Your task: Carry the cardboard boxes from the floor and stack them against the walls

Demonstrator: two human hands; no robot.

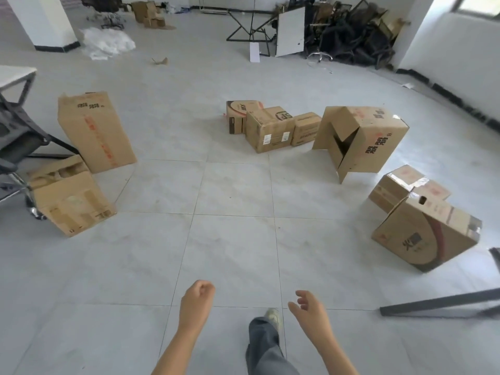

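Observation:
Several cardboard boxes lie scattered on the tiled floor. A tall box [94, 131] stands at the left with a flattened one [71, 201] leaning in front of it. A cluster of three smaller boxes [270, 128] sits in the middle. Right of it a large box [373, 136] lies tilted with its flaps open. Two more boxes [422, 226] lie at the right. My left hand [197, 299] hangs low in front with loosely curled fingers, holding nothing. My right hand [308, 307] is beside it, fingers relaxed and empty. Both hands are well short of every box.
An office chair [16, 147] and a table edge [16, 74] stand at the left. A dark metal frame leg [443, 301] crosses the right foreground. Piled chairs [351, 36], a white board [290, 32], plastic wrap [108, 43] and a pillar [46, 20] stand at the back.

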